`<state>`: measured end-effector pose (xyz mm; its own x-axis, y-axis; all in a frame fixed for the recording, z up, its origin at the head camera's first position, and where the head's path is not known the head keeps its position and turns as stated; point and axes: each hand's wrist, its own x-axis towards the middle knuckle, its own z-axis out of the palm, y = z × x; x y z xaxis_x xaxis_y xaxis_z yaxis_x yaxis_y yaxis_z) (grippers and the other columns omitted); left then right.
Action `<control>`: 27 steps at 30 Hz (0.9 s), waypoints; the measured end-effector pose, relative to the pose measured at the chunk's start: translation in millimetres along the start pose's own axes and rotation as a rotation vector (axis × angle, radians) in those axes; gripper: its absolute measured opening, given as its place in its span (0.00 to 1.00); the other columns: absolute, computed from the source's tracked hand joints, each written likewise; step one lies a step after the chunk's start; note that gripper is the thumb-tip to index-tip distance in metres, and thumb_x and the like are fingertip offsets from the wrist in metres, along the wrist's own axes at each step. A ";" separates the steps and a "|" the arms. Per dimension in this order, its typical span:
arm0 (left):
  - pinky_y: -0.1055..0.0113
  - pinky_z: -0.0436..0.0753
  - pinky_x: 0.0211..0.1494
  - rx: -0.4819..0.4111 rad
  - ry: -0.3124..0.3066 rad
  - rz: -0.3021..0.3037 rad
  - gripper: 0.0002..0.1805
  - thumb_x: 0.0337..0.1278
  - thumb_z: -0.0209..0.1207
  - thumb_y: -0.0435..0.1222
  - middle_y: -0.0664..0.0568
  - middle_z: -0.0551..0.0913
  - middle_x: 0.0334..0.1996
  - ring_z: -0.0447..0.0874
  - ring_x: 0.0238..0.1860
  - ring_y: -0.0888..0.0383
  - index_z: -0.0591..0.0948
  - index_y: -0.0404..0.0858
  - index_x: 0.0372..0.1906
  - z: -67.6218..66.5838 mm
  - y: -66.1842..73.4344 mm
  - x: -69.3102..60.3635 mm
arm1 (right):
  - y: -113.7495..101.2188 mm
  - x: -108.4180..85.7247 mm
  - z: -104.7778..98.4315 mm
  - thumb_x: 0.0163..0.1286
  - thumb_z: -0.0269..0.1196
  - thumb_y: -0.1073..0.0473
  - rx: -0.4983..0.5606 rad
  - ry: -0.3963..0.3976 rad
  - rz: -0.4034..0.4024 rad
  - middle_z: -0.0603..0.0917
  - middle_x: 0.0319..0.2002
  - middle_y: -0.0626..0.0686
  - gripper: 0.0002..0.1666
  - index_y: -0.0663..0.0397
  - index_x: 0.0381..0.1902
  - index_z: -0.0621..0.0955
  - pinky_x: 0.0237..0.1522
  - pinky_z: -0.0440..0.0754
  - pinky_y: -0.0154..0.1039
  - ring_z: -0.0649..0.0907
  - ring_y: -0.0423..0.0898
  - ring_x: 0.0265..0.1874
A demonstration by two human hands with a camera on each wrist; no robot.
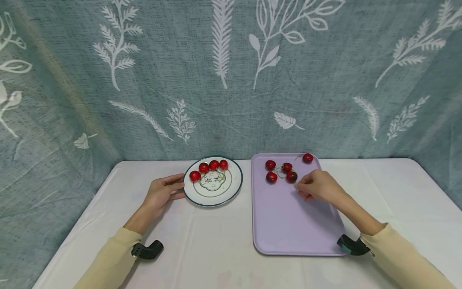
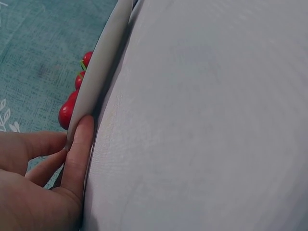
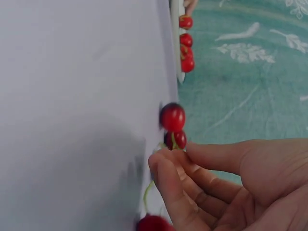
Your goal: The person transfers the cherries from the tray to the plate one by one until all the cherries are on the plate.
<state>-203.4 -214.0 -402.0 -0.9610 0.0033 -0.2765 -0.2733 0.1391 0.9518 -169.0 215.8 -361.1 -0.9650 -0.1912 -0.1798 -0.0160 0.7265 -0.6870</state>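
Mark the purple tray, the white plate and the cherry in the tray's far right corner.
Purple tray (image 1: 288,222): head view, bare floor of its near half.
White plate (image 1: 232,182): head view, bare surface right of centre.
Corner cherry (image 1: 308,158): head view, middle of its skin.

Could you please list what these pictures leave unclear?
Head view: print on the plate, too small to read.
Right wrist view: whether the right hand holds anything, covered by its own fingers.
Right wrist view: part of the lowest cherry, cut off by the bottom edge.
Left wrist view: the plate's upper face, hidden by its underside.
Left wrist view: part of the left hand, cut off by the left edge.
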 end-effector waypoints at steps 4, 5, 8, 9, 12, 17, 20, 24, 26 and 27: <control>0.67 0.88 0.46 0.003 0.006 -0.004 0.28 0.67 0.54 0.26 0.34 0.66 0.69 0.82 0.44 0.64 0.66 0.29 0.70 0.5 -1.5 1.0 | 13.0 -3.5 -2.8 0.70 0.62 0.61 0.029 0.016 0.008 0.86 0.25 0.53 0.14 0.70 0.37 0.86 0.29 0.89 0.37 0.85 0.44 0.25; 0.67 0.87 0.46 0.004 0.005 -0.004 0.28 0.67 0.54 0.26 0.34 0.66 0.69 0.82 0.45 0.64 0.66 0.29 0.70 0.6 -1.7 1.2 | 15.6 -4.2 -3.7 0.70 0.62 0.61 0.041 0.018 0.015 0.87 0.26 0.54 0.14 0.71 0.38 0.86 0.29 0.89 0.37 0.85 0.44 0.25; 0.67 0.87 0.46 0.007 0.006 -0.006 0.28 0.67 0.54 0.26 0.34 0.66 0.69 0.82 0.45 0.63 0.66 0.29 0.70 0.7 -2.5 1.8 | 22.8 -7.0 -6.5 0.70 0.62 0.62 0.066 0.009 0.034 0.87 0.28 0.55 0.14 0.73 0.38 0.85 0.30 0.89 0.37 0.85 0.44 0.26; 0.67 0.87 0.47 0.008 0.006 -0.005 0.28 0.67 0.54 0.26 0.35 0.66 0.69 0.82 0.46 0.63 0.66 0.29 0.70 0.4 -2.6 1.9 | 24.6 -8.1 -7.6 0.70 0.62 0.62 0.070 0.000 0.044 0.87 0.28 0.55 0.14 0.73 0.38 0.85 0.30 0.89 0.37 0.85 0.44 0.26; 0.67 0.87 0.47 0.008 0.007 -0.001 0.27 0.68 0.54 0.26 0.35 0.66 0.69 0.82 0.45 0.63 0.66 0.29 0.70 -1.2 -3.7 2.5 | 29.2 -10.4 -11.0 0.70 0.62 0.61 0.077 -0.027 0.085 0.86 0.26 0.54 0.15 0.73 0.37 0.85 0.30 0.89 0.38 0.85 0.43 0.25; 0.67 0.87 0.47 0.005 0.004 0.014 0.27 0.68 0.53 0.26 0.34 0.66 0.69 0.83 0.45 0.63 0.66 0.28 0.70 -2.7 -3.8 2.1 | 33.7 -8.9 -18.8 0.71 0.61 0.58 0.054 -0.023 0.125 0.84 0.22 0.51 0.18 0.72 0.35 0.85 0.27 0.89 0.37 0.83 0.41 0.22; 0.67 0.87 0.47 0.008 0.004 0.014 0.27 0.68 0.53 0.26 0.34 0.66 0.68 0.83 0.45 0.64 0.66 0.28 0.70 -2.3 -3.9 1.3 | 33.3 -4.3 -21.8 0.73 0.59 0.54 0.006 -0.003 0.147 0.83 0.20 0.50 0.21 0.69 0.30 0.85 0.25 0.87 0.36 0.83 0.41 0.19; 0.68 0.87 0.47 0.012 0.012 0.011 0.27 0.67 0.54 0.26 0.35 0.66 0.69 0.83 0.44 0.64 0.67 0.29 0.70 -1.2 -4.4 1.4 | 30.5 5.7 -22.9 0.72 0.58 0.49 -0.110 0.049 0.171 0.81 0.15 0.47 0.26 0.62 0.21 0.84 0.23 0.83 0.34 0.81 0.40 0.14; 0.68 0.87 0.47 0.008 0.009 0.012 0.27 0.67 0.54 0.26 0.35 0.65 0.69 0.83 0.44 0.64 0.67 0.28 0.70 -0.2 -4.5 1.5 | 29.6 11.3 -23.0 0.71 0.59 0.46 -0.167 0.081 0.174 0.80 0.12 0.47 0.28 0.59 0.17 0.83 0.23 0.79 0.34 0.81 0.40 0.13; 0.68 0.87 0.47 0.007 0.007 0.011 0.27 0.67 0.54 0.26 0.35 0.65 0.69 0.83 0.44 0.64 0.67 0.28 0.70 0.1 -4.4 1.5 | 29.2 14.0 -22.9 0.71 0.59 0.45 -0.187 0.095 0.177 0.79 0.11 0.47 0.29 0.58 0.15 0.82 0.22 0.78 0.35 0.80 0.40 0.12</control>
<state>-203.6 -214.5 -406.6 -0.9643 -0.0022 -0.2648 -0.2623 0.1462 0.9538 -189.0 249.5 -367.5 -0.9771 0.0062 -0.2125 0.1156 0.8543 -0.5068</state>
